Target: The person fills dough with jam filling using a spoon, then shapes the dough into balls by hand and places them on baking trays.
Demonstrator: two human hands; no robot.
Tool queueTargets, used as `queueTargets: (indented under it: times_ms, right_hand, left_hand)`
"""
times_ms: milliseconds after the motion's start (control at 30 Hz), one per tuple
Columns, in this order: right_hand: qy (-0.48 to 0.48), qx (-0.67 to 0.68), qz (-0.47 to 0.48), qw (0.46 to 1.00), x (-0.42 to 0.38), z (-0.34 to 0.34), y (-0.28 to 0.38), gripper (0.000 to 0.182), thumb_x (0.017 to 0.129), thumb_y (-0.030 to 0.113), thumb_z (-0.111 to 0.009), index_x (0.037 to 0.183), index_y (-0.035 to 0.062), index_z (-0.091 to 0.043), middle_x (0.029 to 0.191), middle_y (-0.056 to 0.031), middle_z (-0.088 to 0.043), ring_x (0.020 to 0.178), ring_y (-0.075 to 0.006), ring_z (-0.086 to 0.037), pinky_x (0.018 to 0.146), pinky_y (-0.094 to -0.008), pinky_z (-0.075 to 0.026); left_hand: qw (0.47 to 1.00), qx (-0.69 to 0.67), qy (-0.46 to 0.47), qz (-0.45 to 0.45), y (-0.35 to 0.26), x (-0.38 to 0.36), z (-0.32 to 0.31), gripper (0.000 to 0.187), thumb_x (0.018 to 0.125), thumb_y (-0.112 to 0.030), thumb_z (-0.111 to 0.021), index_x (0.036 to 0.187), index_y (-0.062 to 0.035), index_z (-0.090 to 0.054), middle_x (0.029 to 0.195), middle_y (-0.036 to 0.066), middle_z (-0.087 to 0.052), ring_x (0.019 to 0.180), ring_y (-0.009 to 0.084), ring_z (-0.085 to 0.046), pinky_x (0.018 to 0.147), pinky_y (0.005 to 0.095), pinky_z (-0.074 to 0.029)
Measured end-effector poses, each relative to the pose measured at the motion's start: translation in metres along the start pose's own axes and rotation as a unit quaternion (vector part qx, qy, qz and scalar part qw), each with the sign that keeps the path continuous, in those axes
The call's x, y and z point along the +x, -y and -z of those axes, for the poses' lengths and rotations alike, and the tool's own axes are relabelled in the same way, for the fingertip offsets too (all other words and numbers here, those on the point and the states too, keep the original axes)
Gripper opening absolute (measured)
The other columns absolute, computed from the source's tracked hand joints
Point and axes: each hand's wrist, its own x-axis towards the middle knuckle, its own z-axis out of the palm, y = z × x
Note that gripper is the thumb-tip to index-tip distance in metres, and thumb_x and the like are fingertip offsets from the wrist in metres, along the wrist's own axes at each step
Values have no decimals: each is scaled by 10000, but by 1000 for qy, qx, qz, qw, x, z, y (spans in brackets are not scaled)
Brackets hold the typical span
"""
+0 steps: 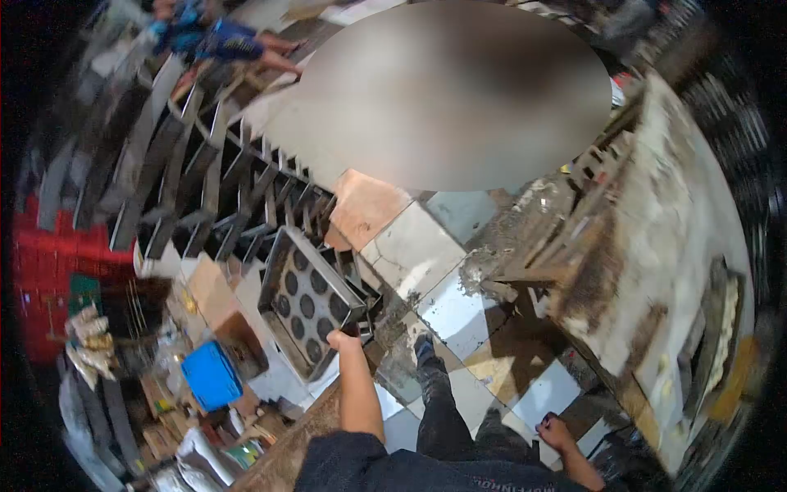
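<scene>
My left hand point(342, 339) grips the near right rim of a rectangular metal tray point(283, 338). Several dark round shapes show in rows inside the tray, which is tilted beside a metal rack. On the other side of my body, my right hand point(557, 430) hangs low over the tiled floor with its fingers curled in. Nothing shows in that hand, and no object touches it.
Metal racks point(220, 139) line the left, with red crates point(70, 279) and a blue plastic container point(211, 375) nearer. A worn, stained tabletop point(656, 213) stands right. Mixed tiles point(414, 246) cover the floor. Another person point(221, 39) is at upper left.
</scene>
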Motion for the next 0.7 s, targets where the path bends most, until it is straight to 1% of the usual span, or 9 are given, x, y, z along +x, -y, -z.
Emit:
queueTargets:
  times_ms: [133,167,267,300,367,433,567,633,700]
  right_hand:
    - [50,143,-62,986,-17,3,-77,374,885,348,-593,992,-9,-626,843,-130,-663,752,-250,-632,656,-391,-493]
    - [34,217,-72,973,-36,7,-102,359,889,340,-589,993,-2,-627,842,-113,-664,747,-231,-631,647,-387,-497]
    - [-80,265,-48,960,-65,-11,-221,384,827,293,-633,1097,25,-582,800,-118,-658,658,-223,-632,607,-382,-527]
    - [-117,237,-39,964,-92,-3,-248,408,798,224,-652,1150,46,-550,814,-132,-660,693,-241,-642,655,-400,-530]
    - [-302,173,-57,936,-126,-15,-311,398,786,180,-651,1147,50,-547,852,-151,-661,767,-250,-652,706,-407,-522]
    - [-348,220,-83,908,-151,-14,-365,271,833,172,-619,1053,18,-585,722,-127,-632,685,-208,-641,587,-354,-496]
    - [-542,347,82,761,-260,82,-336,123,848,137,-626,882,19,-617,694,-100,-606,614,-166,-565,585,-317,-468]
    - [-507,405,189,737,-284,129,-317,145,801,81,-601,918,-3,-611,888,-109,-646,675,-155,-540,741,-328,-490]
    - [-482,246,393,744,-292,171,-306,315,709,70,-621,1021,24,-610,1338,-171,-503,1063,-225,-528,945,-391,-453]
  left_hand:
    - [983,13,128,133,5,-163,-7,465,782,-332,-406,1014,14,-615,898,150,-636,709,342,-630,625,470,-555]
    - [986,47,126,95,15,-195,-4,539,820,-356,-344,1153,15,-550,1018,171,-622,812,351,-613,644,455,-549]
    - [967,59,243,46,40,-334,11,574,720,-347,-387,1089,69,-531,941,193,-615,760,377,-601,686,483,-528]
    - [921,134,358,71,42,-356,29,576,703,-362,-406,1067,61,-548,960,203,-613,759,394,-590,690,482,-515]
    - [899,117,416,62,65,-422,43,490,682,-331,-467,989,36,-573,928,167,-628,756,341,-619,674,449,-528]
    - [896,133,423,-33,95,-489,57,436,675,-263,-501,988,33,-572,917,144,-638,752,321,-632,694,435,-540]
    - [821,44,562,-88,170,-619,97,353,677,-166,-523,970,22,-579,944,133,-627,865,314,-612,798,434,-534]
    - [808,44,587,-22,210,-670,116,343,691,-165,-527,976,20,-578,977,140,-620,863,321,-604,823,430,-528]
    - [866,123,480,-66,254,-743,137,301,708,-165,-535,944,13,-592,949,123,-613,843,298,-597,834,427,-527]
